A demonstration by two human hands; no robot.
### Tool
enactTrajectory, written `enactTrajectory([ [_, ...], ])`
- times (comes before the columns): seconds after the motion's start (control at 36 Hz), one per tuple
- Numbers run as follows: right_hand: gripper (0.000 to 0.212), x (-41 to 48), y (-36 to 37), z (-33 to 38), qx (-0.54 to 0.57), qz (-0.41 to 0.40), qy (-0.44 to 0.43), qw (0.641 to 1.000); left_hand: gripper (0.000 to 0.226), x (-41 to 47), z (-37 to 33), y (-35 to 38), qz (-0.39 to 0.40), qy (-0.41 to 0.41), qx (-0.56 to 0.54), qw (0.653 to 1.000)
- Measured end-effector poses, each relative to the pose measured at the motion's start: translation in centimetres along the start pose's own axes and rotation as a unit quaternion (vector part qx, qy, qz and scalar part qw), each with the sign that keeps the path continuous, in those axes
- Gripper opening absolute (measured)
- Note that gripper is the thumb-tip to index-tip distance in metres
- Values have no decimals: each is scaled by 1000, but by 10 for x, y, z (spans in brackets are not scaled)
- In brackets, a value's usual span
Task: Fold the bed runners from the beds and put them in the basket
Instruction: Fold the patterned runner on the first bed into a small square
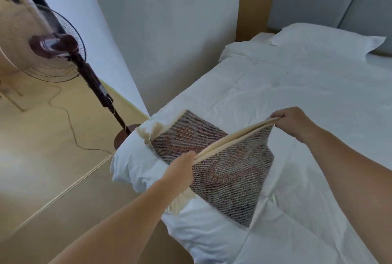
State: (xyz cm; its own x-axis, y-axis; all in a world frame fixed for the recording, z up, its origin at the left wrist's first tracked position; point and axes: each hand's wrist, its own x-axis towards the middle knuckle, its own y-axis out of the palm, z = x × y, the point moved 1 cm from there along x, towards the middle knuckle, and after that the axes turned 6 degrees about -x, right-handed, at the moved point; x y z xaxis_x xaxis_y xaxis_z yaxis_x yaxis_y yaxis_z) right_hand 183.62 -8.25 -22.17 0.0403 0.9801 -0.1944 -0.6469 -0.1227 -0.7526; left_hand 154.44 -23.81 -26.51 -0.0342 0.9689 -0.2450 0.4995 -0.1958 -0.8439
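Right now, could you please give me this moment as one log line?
step: folding | left hand: grips bed runner edge | right hand: pinches same edge | lower half: on bed

The bed runner (222, 164) has a grey-and-rust woven pattern with cream edge. The duvet (286, 98) is white. The fan (53, 45) is dark brown

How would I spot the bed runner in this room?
Find the white bed with the grey headboard. Near its foot, the left hand and right hand pinch a folded cloth's edge. That bed runner is the only patterned thing: dark weave, reddish motifs, cream fringe.
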Motion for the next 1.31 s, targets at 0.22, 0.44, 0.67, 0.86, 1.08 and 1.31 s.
enactTrajectory([
  [0.22,22,37,19,22,-35,-18,-87,995,42,24,11,-15,-20,-33,6,999],
  [0.44,18,83,48,51,-56,-12,-109,992,19,51,37,-22,-56,-77,-3,995],
  [0.67,19,134,101,82,-42,-27,-86,995,12,102,98,-31,-64,-91,-30,993],
  [0.86,15,202,188,111,-32,-51,-40,997,13,188,184,-30,3,-88,-36,995],
  [1.08,24,289,305,122,-46,-37,7,998,31,294,286,-7,126,-92,-15,988],
  [1.31,24,359,400,134,-54,-37,16,998,31,347,352,26,198,-123,-39,972],
])
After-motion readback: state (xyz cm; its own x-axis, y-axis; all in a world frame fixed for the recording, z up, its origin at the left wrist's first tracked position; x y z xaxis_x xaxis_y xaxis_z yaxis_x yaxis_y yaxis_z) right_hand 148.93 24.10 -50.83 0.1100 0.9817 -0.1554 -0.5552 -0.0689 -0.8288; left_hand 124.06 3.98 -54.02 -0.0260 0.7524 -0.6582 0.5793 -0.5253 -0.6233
